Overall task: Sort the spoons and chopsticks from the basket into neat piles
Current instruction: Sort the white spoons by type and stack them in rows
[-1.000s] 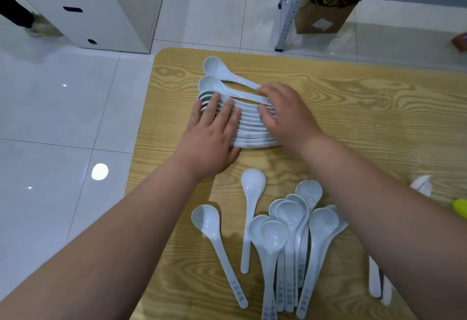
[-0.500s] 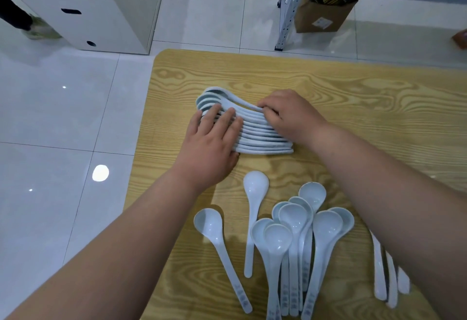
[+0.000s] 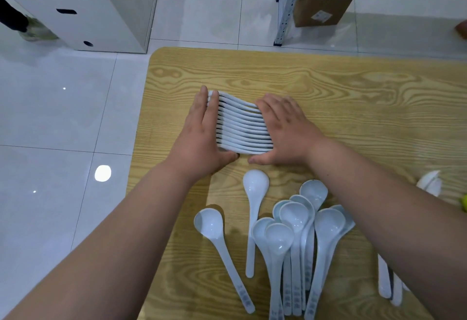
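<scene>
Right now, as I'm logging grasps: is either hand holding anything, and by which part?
Nothing is gripped: the nested spoons are pressed between flat hands, left hand on the bowl ends, right hand on the handle ends.

Bright, even light from overhead leaves a round glare spot on the glossy floor [image 3: 63,130]. Shadows on the table [image 3: 353,87] are soft, and straight lines bow toward the edges.

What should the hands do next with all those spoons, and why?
Probably lift the right hand off the stack and take the single spoon nearest it. The stack looks squared up between that hand and the left hand, both flat against its ends, while loose spoons lie unsorted nearby.
</scene>
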Motion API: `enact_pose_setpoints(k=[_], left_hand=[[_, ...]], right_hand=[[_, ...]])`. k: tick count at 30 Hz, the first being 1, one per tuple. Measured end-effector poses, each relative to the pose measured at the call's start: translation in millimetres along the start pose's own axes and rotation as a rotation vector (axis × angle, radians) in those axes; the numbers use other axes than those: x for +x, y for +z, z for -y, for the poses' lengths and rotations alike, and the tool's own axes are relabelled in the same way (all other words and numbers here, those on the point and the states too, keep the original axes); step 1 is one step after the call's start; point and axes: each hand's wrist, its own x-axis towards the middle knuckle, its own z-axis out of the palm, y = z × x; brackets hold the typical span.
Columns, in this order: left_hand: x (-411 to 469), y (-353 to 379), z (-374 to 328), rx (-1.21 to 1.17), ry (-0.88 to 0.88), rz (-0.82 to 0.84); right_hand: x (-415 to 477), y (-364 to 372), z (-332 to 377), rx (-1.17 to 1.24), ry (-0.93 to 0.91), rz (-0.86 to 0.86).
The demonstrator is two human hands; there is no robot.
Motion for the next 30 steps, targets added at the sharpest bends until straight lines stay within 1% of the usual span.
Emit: enact_pose_setpoints(k=[3,6,8,13,17,22,27,30], left_hand=[[-1,-2,2,0.028,0.023,0.008],[5,-3,3,0.165,0.086,0.036],[9,-2,2,0.211,0.088,0.040],[6,-3,2,0.189,0.067,0.038],[1,-2,5,0.236,0.083,0.027],[-8,1,5,0.228,0.073,0.013],[-4,1,3,0.253,0.072,0.019],[-4,1,3,0.324,0.100,0.004]], right_hand=[[1,-3,0,-0.004,0.011,-0.002],[1,-5,2,0.009,0.002,0.005],[1,-5,1,0.014,0.007,0.011],[-11,4,-8,0.059,0.033,-0.024],[-12,9,-4,0.045,0.004,-0.055],[-16,16,-3,0.052,-0.034,-0.093],[-15,15,-5,0.063,-0.018,-0.079],[-15,14,-7,0.065,-0.015,-0.056]])
